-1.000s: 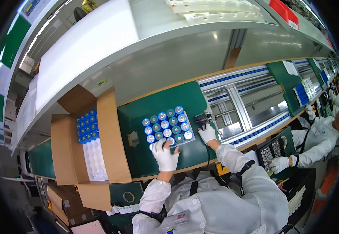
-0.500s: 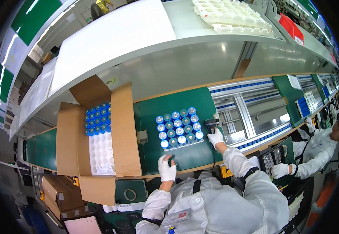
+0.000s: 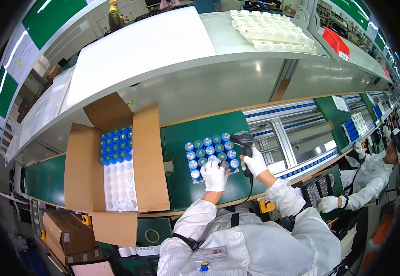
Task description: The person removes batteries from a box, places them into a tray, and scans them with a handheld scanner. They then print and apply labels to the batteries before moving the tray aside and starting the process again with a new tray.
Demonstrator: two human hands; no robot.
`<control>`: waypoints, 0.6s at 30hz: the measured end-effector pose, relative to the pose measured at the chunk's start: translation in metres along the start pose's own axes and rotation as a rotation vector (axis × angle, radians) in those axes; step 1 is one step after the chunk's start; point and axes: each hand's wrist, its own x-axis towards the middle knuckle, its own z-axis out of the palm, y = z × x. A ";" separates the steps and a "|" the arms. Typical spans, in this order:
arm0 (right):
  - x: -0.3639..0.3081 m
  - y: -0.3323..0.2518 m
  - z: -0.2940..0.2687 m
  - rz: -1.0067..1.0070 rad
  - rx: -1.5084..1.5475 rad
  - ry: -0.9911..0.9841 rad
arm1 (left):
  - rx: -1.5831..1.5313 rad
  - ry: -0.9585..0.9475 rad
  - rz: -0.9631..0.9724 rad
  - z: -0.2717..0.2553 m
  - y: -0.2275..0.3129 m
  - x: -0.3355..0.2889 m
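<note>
Blue cylindrical battery cells (image 3: pixel 208 142) stand upright in a block of rows in a white holder (image 3: pixel 197 181), on a green work board (image 3: pixel 181 138). Some cell tops look silvery, others green. My left hand (image 3: pixel 214 178), in a white glove, reaches over the near edge of the block. Its fingers curl round a cell there, which they partly hide. In my right hand (image 3: pixel 256 163), also gloved, is a black handheld barcode scanner (image 3: pixel 243 139). Its head is raised at the right edge of the block, and a cable hangs from its grip.
At the left stands an open cardboard box (image 3: pixel 147 161) with more blue cells and a white foam tray (image 3: pixel 119 184). A roller conveyor (image 3: pixel 282 142) runs off to the right, where a co-worker (image 3: pixel 374 172) works. Above is a shelf (image 3: pixel 172 73) with white plastic holders (image 3: pixel 273 30).
My left hand has moved right from the board's near edge onto the near cells. My right hand has lifted the scanner off the right side of the board, with its head toward the block.
</note>
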 end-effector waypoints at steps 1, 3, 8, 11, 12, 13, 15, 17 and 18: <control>0.001 -0.003 0.006 0.013 0.016 0.015 | -0.002 0.026 0.024 0.002 -0.002 -0.001; 0.003 -0.007 0.017 -0.017 -0.050 -0.001 | -0.015 0.053 0.035 0.007 -0.005 -0.002; 0.011 -0.010 0.042 -0.013 -0.119 -0.087 | 0.006 0.082 0.005 0.010 -0.005 -0.006; 0.019 -0.010 0.055 0.006 -0.147 -0.159 | 0.018 0.044 -0.030 -0.002 -0.002 -0.003; 0.021 -0.010 0.061 0.008 -0.146 -0.172 | -0.028 0.019 -0.069 -0.010 -0.003 -0.003; 0.022 -0.014 0.067 0.041 -0.159 -0.212 | -0.018 0.024 -0.078 -0.020 -0.008 -0.001; 0.025 -0.019 0.076 0.108 -0.184 -0.271 | -0.109 0.137 -0.118 -0.041 -0.029 -0.001; 0.027 -0.022 0.091 0.153 -0.147 -0.270 | -0.054 0.126 -0.148 -0.051 -0.066 -0.008; 0.031 -0.022 0.095 0.178 -0.175 -0.303 | -0.060 0.073 -0.165 -0.050 -0.081 -0.012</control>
